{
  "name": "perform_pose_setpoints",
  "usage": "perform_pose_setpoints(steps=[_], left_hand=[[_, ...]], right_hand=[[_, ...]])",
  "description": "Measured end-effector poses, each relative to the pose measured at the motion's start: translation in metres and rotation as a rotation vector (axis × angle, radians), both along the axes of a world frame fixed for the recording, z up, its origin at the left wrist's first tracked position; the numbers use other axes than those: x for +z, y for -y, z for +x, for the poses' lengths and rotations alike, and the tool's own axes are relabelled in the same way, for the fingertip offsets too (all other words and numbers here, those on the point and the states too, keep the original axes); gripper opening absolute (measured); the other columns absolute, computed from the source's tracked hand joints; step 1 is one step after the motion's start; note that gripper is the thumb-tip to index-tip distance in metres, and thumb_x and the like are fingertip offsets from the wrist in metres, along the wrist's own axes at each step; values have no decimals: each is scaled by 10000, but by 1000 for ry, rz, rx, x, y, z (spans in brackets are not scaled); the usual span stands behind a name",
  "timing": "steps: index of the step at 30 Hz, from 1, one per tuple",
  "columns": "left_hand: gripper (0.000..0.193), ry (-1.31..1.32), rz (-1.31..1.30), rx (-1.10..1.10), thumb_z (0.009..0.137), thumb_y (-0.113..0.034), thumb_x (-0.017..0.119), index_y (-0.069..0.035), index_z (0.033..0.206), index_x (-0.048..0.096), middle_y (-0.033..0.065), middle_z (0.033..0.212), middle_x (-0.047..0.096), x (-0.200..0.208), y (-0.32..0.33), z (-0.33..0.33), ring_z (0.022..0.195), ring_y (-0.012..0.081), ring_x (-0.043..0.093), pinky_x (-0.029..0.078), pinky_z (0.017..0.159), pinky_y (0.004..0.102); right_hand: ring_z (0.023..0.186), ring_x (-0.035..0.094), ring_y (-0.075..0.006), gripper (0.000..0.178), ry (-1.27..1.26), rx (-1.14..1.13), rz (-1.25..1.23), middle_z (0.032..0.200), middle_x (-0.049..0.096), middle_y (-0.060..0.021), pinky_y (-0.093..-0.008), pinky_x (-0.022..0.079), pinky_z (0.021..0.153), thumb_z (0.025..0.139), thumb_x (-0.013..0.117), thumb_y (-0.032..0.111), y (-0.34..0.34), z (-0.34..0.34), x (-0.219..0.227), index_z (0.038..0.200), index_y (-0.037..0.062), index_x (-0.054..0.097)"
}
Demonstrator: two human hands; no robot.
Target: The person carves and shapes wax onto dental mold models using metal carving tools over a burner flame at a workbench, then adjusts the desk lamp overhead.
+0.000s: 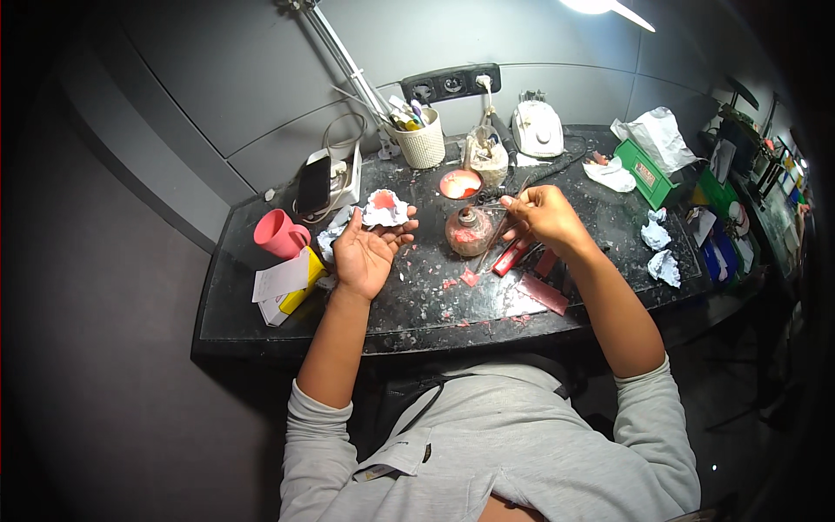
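Note:
My left hand (pixel 367 257) is turned palm up, its fingers under a white plaster dental cast (pixel 393 216) with pink wax in its middle. My right hand (pixel 550 219) pinches a thin metal wax tool (pixel 492 206), whose tip is over the top of a round glass spirit burner (pixel 468 237). Whether a flame burns there I cannot tell. Behind the burner is a round dish (pixel 459 184) with red and pale wax. Below my right hand lie a red-handled object (pixel 511 257) and a pink wax sheet (pixel 542 294).
To the left are a pink mug (pixel 280 233), a yellow and white box (pixel 297 291) and a phone (pixel 314 186). A pen cup (pixel 421 143), a jar (pixel 486 161) and a white device (pixel 537 130) line the back. Crumpled paper (pixel 664 269) and a green box (pixel 644 174) lie right.

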State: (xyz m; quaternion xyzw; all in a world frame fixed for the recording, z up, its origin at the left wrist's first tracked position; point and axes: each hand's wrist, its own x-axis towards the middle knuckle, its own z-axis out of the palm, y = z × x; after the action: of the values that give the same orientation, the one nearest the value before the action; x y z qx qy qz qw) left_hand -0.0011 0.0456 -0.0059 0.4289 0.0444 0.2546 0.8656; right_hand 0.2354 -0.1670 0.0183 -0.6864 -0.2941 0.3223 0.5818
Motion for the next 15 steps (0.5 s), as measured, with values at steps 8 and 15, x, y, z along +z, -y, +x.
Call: perform_pose_setpoints(steps=[8, 15], left_hand=[[580, 21, 32, 3, 1091, -493, 368, -13, 1383, 515, 235, 1313, 635, -5, -6, -1, 1028, 291, 670, 519, 884, 403], [649, -116, -44, 99, 1077, -583, 332, -75, 1440, 507, 138, 1121, 707, 0, 2, 1, 776, 211, 644, 492, 687, 311]], right_hand=[[568, 678, -126, 285, 209, -175, 99, 800, 737, -104, -262, 488, 432, 990, 704, 251, 17, 20, 23, 965, -33, 694], [607, 652, -83, 114, 305, -253, 159, 827, 747, -38, -220, 436, 468, 945, 732, 139, 67, 50, 47, 971, 31, 707]])
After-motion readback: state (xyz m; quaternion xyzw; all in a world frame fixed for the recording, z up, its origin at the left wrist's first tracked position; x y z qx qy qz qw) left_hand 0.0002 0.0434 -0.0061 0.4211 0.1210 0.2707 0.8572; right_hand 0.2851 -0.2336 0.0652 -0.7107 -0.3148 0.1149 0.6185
